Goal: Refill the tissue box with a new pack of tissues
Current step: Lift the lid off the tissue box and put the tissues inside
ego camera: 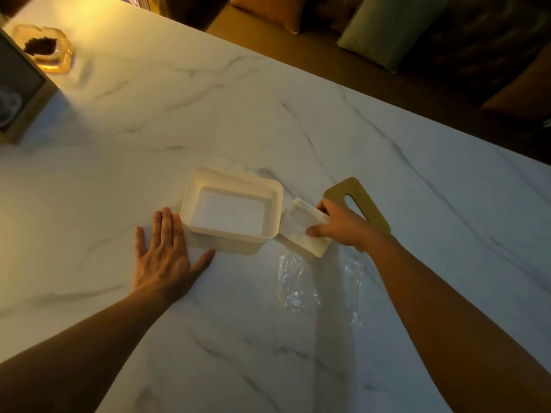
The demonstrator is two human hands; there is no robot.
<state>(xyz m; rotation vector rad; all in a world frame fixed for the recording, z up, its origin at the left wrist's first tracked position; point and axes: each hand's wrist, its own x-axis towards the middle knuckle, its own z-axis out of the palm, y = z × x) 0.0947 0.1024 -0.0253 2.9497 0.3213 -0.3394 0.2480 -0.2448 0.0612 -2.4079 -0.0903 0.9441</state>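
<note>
Crumpled wrapper (313,281) — tissues (301,231) beside box (232,210)

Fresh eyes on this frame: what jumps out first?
The open, empty white tissue box at table centre, with the left hand flat beside it. Just right of it, the right hand grips a stack of tissues; the wooden slotted lid lies behind, and a clear plastic wrapper in front.

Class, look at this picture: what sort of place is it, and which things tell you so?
Probably a home living or dining room: a marble-patterned table, a sofa with cushions beyond it, and a glass ashtray in warm lamplight.
</note>
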